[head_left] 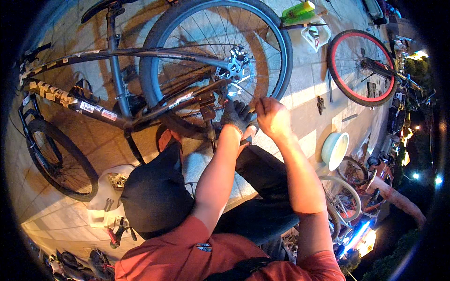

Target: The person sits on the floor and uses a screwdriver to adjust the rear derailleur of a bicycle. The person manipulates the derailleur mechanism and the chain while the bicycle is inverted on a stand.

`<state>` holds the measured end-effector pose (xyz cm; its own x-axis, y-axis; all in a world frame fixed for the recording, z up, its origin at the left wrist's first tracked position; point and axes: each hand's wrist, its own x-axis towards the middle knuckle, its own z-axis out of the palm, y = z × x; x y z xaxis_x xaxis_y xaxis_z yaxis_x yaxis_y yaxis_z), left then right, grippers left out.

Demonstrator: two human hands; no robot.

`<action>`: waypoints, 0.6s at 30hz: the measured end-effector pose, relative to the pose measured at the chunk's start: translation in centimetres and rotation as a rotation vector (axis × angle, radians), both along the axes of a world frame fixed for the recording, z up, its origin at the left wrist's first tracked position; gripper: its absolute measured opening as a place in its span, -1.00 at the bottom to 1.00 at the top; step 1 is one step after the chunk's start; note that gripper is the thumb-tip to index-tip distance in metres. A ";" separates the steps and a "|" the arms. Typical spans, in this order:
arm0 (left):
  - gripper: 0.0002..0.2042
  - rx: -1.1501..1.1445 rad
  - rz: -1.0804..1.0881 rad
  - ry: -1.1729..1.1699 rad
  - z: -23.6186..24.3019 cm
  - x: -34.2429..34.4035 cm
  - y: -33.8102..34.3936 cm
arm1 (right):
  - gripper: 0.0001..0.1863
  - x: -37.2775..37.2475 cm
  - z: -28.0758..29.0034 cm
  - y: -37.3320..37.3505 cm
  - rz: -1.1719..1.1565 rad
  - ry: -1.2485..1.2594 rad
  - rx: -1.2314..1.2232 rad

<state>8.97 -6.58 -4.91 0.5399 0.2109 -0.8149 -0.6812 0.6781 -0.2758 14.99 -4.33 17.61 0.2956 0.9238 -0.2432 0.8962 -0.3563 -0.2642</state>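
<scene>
A single head-worn fisheye camera looks steeply down over the wearer's chest and knees at paved ground, close above both forearms, which enter from the lower edge. The left hand [238, 115] and right hand [273, 117] sit near centre, just before a bike wheel [215, 56]. Far right, a red-tyred wheel [362, 68] bends toward the dark circular rim.

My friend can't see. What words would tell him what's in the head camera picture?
A person's two hands work at the back wheel of a bicycle lying on a paved floor: the gloved left hand is by the frame near the hub, and the bare right hand is closed beside the spokes. A red-rimmed wheel and a pale bowl lie to the right.
</scene>
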 end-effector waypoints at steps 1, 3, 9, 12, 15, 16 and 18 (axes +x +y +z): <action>-0.61 0.020 0.026 -0.044 -0.6 -0.6 0.0 | -0.67 -0.1 -0.3 0.2 0.009 0.004 0.004; -0.61 0.026 0.045 -0.059 -1.5 -1.0 -0.1 | -0.68 -0.3 -0.3 0.6 0.035 -0.001 0.003; -0.69 0.015 0.044 -0.040 2.0 -0.8 0.5 | -0.89 0.0 0.0 0.2 0.276 -0.112 0.054; -0.78 0.057 0.123 -0.100 2.8 -0.3 1.1 | -0.89 -0.7 0.4 0.2 0.412 -0.168 0.070; -0.63 0.219 0.166 -0.097 -0.1 0.0 0.6 | -0.86 -2.2 1.1 1.1 0.456 -0.183 0.075; -0.64 0.259 0.184 -0.081 0.1 0.4 0.5 | -0.86 -2.3 1.1 1.0 0.454 -0.189 0.077; -0.63 0.282 0.183 -0.103 0.3 0.4 0.2 | -0.86 -2.3 0.9 0.9 0.432 -0.177 0.095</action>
<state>9.32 -6.34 -4.62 0.5485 0.5213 -0.6538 -0.7772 0.6063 -0.1686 12.73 -3.41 18.52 -0.0917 0.9870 -0.1323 0.9911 0.0777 -0.1079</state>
